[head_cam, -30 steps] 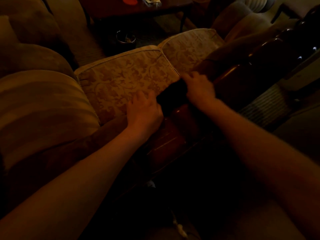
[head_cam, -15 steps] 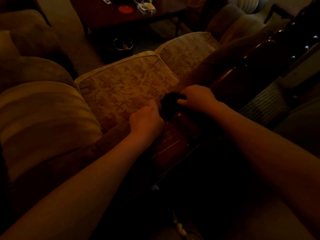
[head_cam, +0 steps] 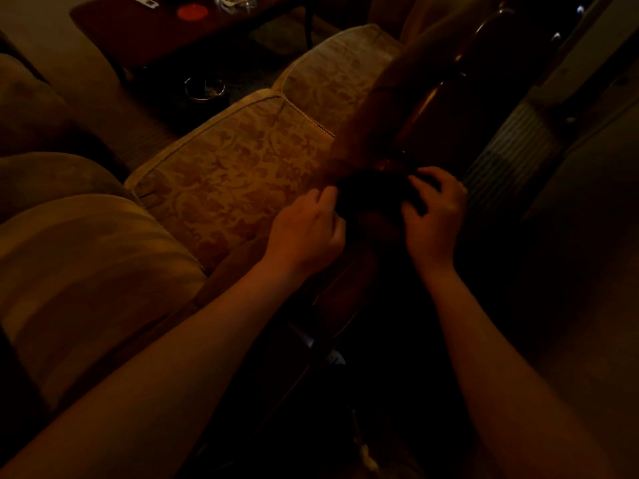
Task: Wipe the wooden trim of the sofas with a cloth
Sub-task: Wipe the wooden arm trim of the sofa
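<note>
You are mid-wipe, your left hand (head_cam: 307,229) and right hand (head_cam: 434,209) both pinching the dark cloth (head_cam: 371,191) bunched on the wooden trim (head_cam: 446,102), so next I'd judge you regather it and rub onward along the rail.

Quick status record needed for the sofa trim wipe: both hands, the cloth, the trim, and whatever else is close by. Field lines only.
left hand: grips the near-left end of the cloth, fingers curled
right hand: fingers curled on the cloth's right end
cloth: dark, bunched between both hands, on the trim
wooden trim: glossy dark wood running away up right along the sofa back
seat cushion: floral pattern, left of the trim
coffee table: top of view, red disc on it
lighting: dim, fine detail unclear
</note>
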